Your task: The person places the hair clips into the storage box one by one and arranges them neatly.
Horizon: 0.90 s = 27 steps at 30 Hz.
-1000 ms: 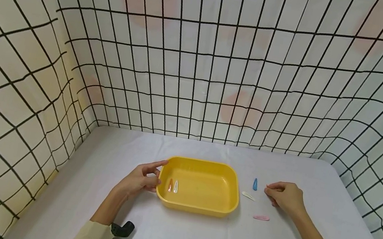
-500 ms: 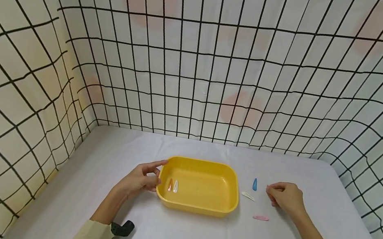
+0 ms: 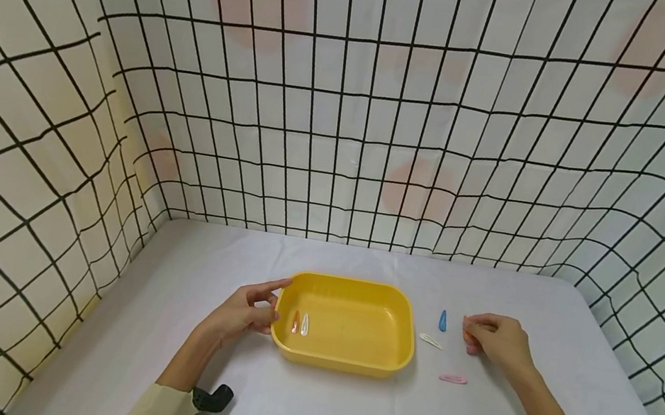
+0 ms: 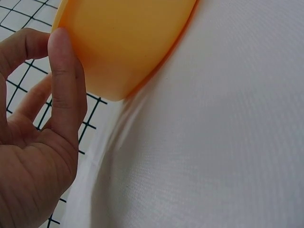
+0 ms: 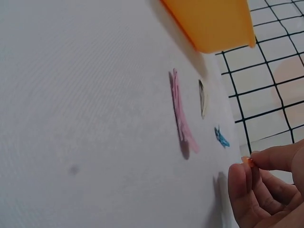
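My left hand (image 3: 243,307) grips the left rim of a yellow plastic tray (image 3: 335,364), thumb on one side of the wall and fingertips on the other in the left wrist view. An orange snap hair clip (image 3: 295,322) and a white one (image 3: 305,324) lie side by side inside it. To the tray's right, my right hand (image 3: 499,341) pinches another orange hair clip (image 5: 247,161) between thumb and index finger, mostly covered by the fingertips. Near that hand lie a blue hair clip (image 3: 443,321), a cream-white hair clip (image 3: 431,340) and a pink hair clip (image 3: 452,379).
A white cloth (image 3: 302,411) covers the table. White panels with a black grid (image 3: 365,119) stand at the back and along both sides. Each wrist carries a small black camera, such as the left one (image 3: 212,397).
My right hand has turned slightly, and the orange hair clip now shows more clearly at its fingertips. The left hand, tray and loose clips have stayed in place.
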{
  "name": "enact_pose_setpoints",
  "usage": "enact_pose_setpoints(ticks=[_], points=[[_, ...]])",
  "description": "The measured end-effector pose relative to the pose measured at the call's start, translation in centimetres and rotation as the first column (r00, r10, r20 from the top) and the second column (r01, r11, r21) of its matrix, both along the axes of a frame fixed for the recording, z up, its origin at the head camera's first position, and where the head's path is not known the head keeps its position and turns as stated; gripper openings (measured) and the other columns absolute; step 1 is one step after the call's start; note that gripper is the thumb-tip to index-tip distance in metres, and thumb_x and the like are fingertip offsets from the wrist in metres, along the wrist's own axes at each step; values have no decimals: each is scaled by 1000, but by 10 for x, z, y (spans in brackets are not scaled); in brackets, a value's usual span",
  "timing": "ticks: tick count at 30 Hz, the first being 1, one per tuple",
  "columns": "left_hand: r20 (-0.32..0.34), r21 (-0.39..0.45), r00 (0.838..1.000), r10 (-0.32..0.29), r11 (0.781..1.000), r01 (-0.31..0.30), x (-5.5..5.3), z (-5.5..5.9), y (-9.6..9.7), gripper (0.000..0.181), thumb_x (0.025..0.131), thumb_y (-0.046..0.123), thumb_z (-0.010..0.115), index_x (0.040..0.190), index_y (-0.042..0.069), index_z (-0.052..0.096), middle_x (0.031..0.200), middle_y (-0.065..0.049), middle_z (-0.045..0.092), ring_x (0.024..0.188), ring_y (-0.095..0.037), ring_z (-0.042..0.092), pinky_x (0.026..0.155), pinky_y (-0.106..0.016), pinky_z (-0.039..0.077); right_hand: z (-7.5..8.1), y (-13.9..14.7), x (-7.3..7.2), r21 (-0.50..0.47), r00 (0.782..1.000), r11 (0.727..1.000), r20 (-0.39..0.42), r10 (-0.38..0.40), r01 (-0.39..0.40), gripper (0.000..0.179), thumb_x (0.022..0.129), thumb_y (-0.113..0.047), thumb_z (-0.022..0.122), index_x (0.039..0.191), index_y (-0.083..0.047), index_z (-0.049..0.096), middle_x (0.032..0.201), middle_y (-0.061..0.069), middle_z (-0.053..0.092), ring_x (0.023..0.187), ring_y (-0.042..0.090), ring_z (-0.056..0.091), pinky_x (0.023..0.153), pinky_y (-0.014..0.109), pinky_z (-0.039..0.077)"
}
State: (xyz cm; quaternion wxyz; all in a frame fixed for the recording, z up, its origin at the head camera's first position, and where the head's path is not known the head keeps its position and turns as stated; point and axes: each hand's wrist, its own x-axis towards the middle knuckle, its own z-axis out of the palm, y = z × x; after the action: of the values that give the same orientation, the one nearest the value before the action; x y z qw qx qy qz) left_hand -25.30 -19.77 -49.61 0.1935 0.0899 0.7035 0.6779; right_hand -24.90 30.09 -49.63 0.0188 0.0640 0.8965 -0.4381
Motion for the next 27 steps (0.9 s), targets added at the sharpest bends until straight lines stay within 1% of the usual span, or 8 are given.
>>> enact_pose_setpoints(ticks=[3, 10, 13, 17, 20, 23, 27], points=[[-1, -1, 1000, 3, 1000, -3, 1, 0, 0, 72, 88, -2, 68, 155, 18, 49, 104, -7, 51, 71, -16, 67, 68, -25, 64, 5, -3, 0, -23, 1000, 1000, 0, 16, -16, 44, 100, -29, 67, 124, 8, 66, 93, 8, 75, 71, 12, 71, 64, 25, 61], [3, 1, 1000, 9, 1000, -9, 0, -1, 0, 72, 88, -2, 68, 154, 19, 50, 104, -8, 51, 72, -16, 67, 67, -25, 64, 14, -14, -3, -160, 998, 987, 44, 38, -31, 45, 102, -25, 65, 131, 9, 61, 106, 11, 74, 78, 9, 73, 72, 26, 64], [7, 3, 1000, 9, 1000, -9, 0, -1, 0, 72, 88, -2, 69, 154, 19, 50, 104, -7, 51, 73, -17, 68, 67, -26, 64, 18, -19, -3, -215, 997, 976, 52, 50, -37, 46, 102, -24, 64, 134, 9, 59, 113, 15, 72, 80, 11, 75, 77, 29, 65], [12, 4, 1000, 12, 1000, -12, -1, -1, 0, 72, 88, -2, 70, 154, 20, 51, 104, -8, 51, 74, -17, 68, 67, -26, 64, 28, -26, -1, -281, 995, 956, 30, 94, -82, 48, 103, -25, 64, 135, 9, 57, 120, 21, 69, 84, 15, 76, 81, 34, 65], [12, -7, 1000, 18, 1000, -18, -1, -1, 0, 71, 88, -2, 70, 153, 20, 51, 104, -8, 51, 74, -18, 69, 67, -26, 64, 36, -34, 1, -331, 992, 936, 12, 129, -118, 48, 102, -22, 65, 134, 12, 56, 117, 21, 70, 86, 18, 76, 82, 36, 65], [10, -19, 1000, 23, 1000, -23, -1, -1, 0, 71, 89, -2, 70, 153, 20, 51, 104, -8, 51, 75, -18, 69, 67, -26, 64, 42, -43, 1, -369, 988, 918, -1, 155, -145, 45, 101, -19, 65, 131, 14, 56, 108, 18, 72, 87, 22, 76, 81, 36, 65], [10, -21, 1000, 22, 1000, -22, -1, -1, 0, 71, 89, -1, 70, 154, 20, 51, 104, -8, 52, 75, -18, 69, 68, -26, 64, 48, -56, 0, -379, 985, 911, 0, 172, -159, 41, 102, -18, 64, 128, 12, 57, 104, 13, 71, 87, 20, 74, 79, 32, 65]])
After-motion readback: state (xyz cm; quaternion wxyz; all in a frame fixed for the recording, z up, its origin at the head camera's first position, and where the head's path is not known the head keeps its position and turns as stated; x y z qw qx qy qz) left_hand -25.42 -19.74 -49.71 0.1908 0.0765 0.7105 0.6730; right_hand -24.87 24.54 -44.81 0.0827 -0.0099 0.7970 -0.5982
